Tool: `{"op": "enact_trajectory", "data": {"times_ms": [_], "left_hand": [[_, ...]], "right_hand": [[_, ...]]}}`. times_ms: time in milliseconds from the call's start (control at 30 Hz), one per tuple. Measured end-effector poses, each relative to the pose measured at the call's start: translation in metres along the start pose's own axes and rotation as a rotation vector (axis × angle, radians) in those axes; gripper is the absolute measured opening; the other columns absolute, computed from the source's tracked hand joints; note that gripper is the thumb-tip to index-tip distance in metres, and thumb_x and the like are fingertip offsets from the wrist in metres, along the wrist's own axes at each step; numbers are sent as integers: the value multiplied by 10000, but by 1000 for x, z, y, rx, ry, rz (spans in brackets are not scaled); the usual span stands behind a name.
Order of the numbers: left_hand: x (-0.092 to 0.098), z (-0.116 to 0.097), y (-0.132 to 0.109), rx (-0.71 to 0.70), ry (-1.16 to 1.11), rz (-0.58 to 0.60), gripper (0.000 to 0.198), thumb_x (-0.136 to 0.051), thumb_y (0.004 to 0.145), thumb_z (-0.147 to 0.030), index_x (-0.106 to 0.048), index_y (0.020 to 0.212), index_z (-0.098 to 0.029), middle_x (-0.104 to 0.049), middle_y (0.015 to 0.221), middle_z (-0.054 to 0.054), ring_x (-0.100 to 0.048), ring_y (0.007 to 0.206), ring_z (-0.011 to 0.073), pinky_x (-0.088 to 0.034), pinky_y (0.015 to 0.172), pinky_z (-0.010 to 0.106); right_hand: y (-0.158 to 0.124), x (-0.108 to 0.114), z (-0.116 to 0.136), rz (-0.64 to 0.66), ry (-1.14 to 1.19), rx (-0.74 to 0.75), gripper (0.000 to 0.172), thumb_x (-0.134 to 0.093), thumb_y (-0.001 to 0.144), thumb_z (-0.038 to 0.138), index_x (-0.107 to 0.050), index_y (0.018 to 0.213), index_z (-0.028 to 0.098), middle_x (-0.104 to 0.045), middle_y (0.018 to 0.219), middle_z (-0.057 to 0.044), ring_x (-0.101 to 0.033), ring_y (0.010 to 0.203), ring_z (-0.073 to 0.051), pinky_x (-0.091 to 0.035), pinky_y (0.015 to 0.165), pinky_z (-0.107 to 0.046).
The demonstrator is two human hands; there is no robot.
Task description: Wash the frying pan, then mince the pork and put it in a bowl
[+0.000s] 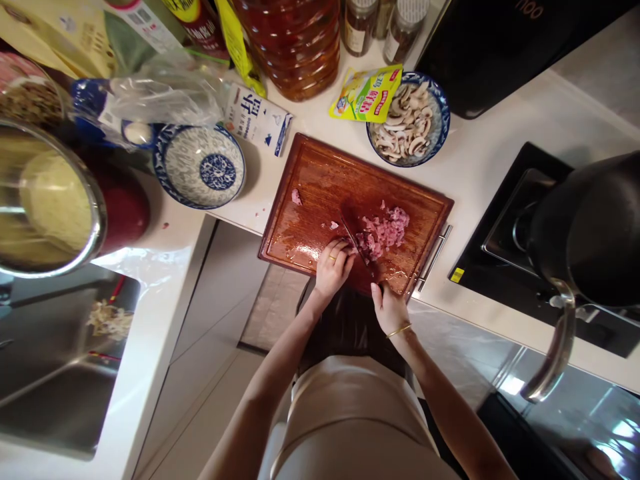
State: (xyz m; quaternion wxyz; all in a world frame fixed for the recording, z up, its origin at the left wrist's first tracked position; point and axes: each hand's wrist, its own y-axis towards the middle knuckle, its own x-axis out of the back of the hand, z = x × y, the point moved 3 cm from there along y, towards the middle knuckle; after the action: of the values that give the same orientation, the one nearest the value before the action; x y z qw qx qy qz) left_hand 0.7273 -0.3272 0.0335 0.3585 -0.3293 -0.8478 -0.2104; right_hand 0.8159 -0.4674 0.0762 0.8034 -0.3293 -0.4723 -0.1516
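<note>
On the wet wooden cutting board (320, 193) lies a heap of chopped pink meat (387, 230), with a few small bits to its left. My right hand (390, 310) is closed round the handle of a knife (356, 241), whose blade, seen nearly edge-on, stands at the left side of the heap. Just left of the blade, my left hand (333, 268) has its fingers curled together at the board's front part. Any meat under those fingertips is mostly hidden.
Behind the board are a bowl of sliced mushrooms (407, 130), a yellow packet (367, 93) and a large oil bottle (295, 40). An empty patterned bowl (200, 167) and a pot (50, 200) stand left, above a sink (55, 393). A dark pan (590, 227) sits on the right stove.
</note>
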Motion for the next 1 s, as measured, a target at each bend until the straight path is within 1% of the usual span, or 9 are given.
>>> {"op": "enact_trajectory", "data": {"times_ms": [100, 167, 333, 433, 500, 600, 767, 900, 1000], "left_hand": [[0, 1, 3, -18, -13, 11, 144, -507, 889, -223, -586, 1005, -192, -647, 1078, 66, -547, 1121, 182, -444, 1006, 378], [0, 2, 4, -24, -17, 35, 159, -497, 893, -215, -590, 1020, -194, -655, 1074, 60, -547, 1118, 179, -438, 1013, 379], [-2, 3, 8, -9, -14, 82, 191, -464, 907, -228, -606, 1031, -199, -663, 1065, 65, -562, 1100, 190, -447, 995, 392], [-3, 3, 10, -11, -7, 96, 195, -467, 904, -238, -614, 1028, -204, -665, 1066, 66, -569, 1087, 191, -450, 984, 392], [-4, 3, 12, -14, 7, 94, 188, -482, 897, -247, -624, 1016, -214, -664, 1069, 66, -569, 1082, 196, -450, 975, 396], [-7, 0, 13, -56, 21, 104, 195, -494, 892, -241, -629, 1032, -227, -665, 1088, 53, -560, 1096, 200, -430, 987, 404], [-11, -1, 15, -128, 53, 126, 241, -477, 898, -206, -622, 1090, -218, -665, 1120, 58, -549, 1132, 212, -405, 1002, 427], [-11, 1, 14, -170, 82, 176, 234, -482, 893, -193, -636, 1066, -227, -659, 1146, 60, -534, 1164, 228, -393, 1011, 453], [-10, 3, 15, -189, 95, 207, 229, -480, 893, -187, -645, 1046, -226, -664, 1134, 68, -540, 1161, 233, -393, 1015, 469]], "right_hand": [[1, 0, 2, 5, -17, 8, 608, -142, 961, 480, -617, 1020, 107, -698, 835, -157, -647, 689, -218, -442, 612, -294], [2, 2, 2, 8, -12, 12, 631, -120, 961, 484, -620, 1000, 102, -693, 801, -154, -644, 673, -219, -431, 595, -292], [-2, 8, 1, 41, 20, -13, 554, -169, 969, 448, -616, 893, 130, -670, 682, -101, -620, 587, -194, -379, 530, -267], [-1, 10, 0, 23, 27, -33, 550, -176, 966, 452, -614, 879, 131, -656, 647, -93, -600, 549, -190, -360, 508, -269], [3, 11, 0, -10, 30, -50, 571, -159, 963, 460, -617, 861, 134, -652, 653, -101, -594, 561, -195, -378, 532, -280], [10, 13, 0, -59, 47, -41, 614, -125, 959, 476, -622, 831, 140, -651, 681, -115, -594, 621, -206, -420, 614, -308], [13, 14, -2, -77, 53, -30, 602, -140, 960, 476, -626, 815, 151, -653, 718, -120, -605, 731, -225, -437, 766, -365], [12, 12, -1, -65, 45, -40, 586, -162, 960, 469, -631, 827, 144, -666, 769, -138, -615, 771, -234, -426, 828, -392], [13, 11, 2, -71, 40, -12, 574, -168, 961, 469, -636, 908, 139, -680, 854, -153, -625, 816, -239, -437, 811, -373]]}}
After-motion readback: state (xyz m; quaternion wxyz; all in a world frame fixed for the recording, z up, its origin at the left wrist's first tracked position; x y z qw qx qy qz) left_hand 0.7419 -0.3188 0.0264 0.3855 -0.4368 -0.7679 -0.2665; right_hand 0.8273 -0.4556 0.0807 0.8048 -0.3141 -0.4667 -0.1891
